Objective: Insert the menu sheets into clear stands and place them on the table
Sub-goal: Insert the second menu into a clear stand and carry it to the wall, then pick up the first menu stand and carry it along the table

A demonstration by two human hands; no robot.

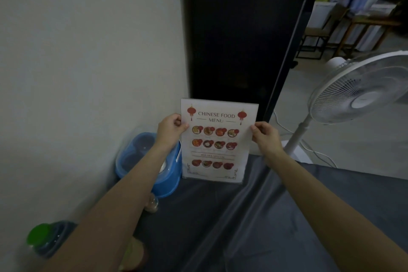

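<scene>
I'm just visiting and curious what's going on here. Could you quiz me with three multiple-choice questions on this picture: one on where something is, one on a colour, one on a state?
1. Where is the blue container?
A. right of the menu stand
B. left of the menu stand
C. on the floor by the fan

2. What colour are the lanterns printed on the menu sheet?
A. red
B. green
C. blue

3. How is the menu stand held?
A. by one hand
B. by neither hand
C. by both hands at its side edges

Answers: 1 B, it sits behind the left forearm. 2 A, both beside the title are red. 3 C, left hand and right hand pinch opposite edges.
</scene>
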